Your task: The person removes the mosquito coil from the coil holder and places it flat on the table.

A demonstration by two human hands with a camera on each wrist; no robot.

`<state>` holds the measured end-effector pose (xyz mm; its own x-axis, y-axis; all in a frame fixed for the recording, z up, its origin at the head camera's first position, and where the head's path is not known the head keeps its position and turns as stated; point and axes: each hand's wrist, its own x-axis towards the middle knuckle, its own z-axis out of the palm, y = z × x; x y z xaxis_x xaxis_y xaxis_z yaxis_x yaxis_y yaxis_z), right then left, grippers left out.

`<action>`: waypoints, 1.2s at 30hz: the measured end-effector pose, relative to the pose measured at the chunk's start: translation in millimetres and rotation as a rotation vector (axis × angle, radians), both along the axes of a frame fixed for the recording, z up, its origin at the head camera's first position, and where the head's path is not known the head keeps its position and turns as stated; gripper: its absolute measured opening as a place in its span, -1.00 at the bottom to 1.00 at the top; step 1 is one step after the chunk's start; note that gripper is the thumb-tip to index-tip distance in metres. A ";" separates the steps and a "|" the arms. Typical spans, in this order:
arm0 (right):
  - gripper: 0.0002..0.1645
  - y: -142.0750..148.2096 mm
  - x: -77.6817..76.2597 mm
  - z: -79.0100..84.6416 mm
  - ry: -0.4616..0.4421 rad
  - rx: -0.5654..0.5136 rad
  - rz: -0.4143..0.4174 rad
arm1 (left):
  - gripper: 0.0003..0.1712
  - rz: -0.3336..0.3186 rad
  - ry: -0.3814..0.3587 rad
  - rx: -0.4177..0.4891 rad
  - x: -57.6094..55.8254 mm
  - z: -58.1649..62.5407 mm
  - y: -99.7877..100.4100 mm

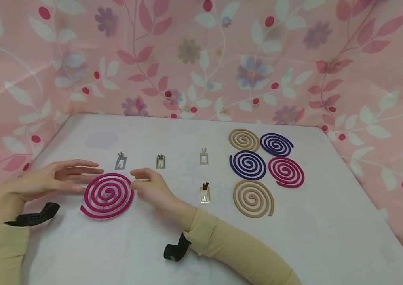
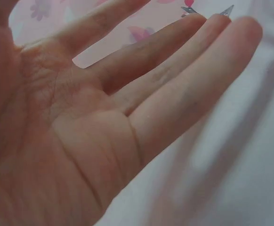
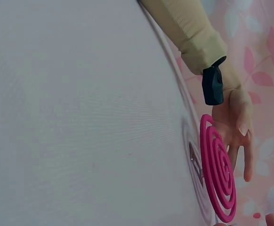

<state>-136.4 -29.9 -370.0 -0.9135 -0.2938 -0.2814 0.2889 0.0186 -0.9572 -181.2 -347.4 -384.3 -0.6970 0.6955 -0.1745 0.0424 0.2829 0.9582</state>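
A pink mosquito coil (image 1: 109, 196) is a little above the white table at the left, level or nearly so. My right hand (image 1: 155, 194) pinches its right edge, thumb and index finger at the rim. On the coil's left side my left hand (image 1: 64, 176) has its fingers extended; whether the fingertips touch the coil is hard to tell. In the left wrist view that palm (image 2: 80, 127) shows nothing held. A small metal coil stand (image 3: 195, 162) is under the pink coil, partly hidden by its rings. The right wrist view shows a gap between coil and table.
Several metal stands lie across the middle: a silver one (image 1: 121, 162), a gold one (image 1: 160, 161), another silver (image 1: 204, 157) and another gold (image 1: 205, 194). Tan coils (image 1: 253, 198), blue coils (image 1: 248, 165) and a pink coil (image 1: 286, 171) lie at the right. Floral cloth (image 1: 201, 59) hangs behind.
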 end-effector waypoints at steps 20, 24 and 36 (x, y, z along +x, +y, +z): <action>-0.60 -6.6 2.9 -17.3 -0.109 -0.129 -0.020 | -0.22 0.026 -0.124 -0.079 -4.0 -10.0 9.8; -0.56 -6.1 1.5 -17.6 -0.128 -0.164 -0.017 | -0.23 0.030 -0.141 -0.078 -4.2 -10.7 9.2; -0.59 -5.9 0.5 -20.4 -0.138 -0.154 -0.005 | -0.36 0.020 -0.135 -0.093 -4.7 -10.7 11.3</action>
<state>-135.9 -35.8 -390.5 -0.8710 -0.3382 -0.3562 0.4172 -0.1266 -0.8999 -185.8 -336.1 -395.0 -0.6767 0.6579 -0.3306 -0.0915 0.3704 0.9243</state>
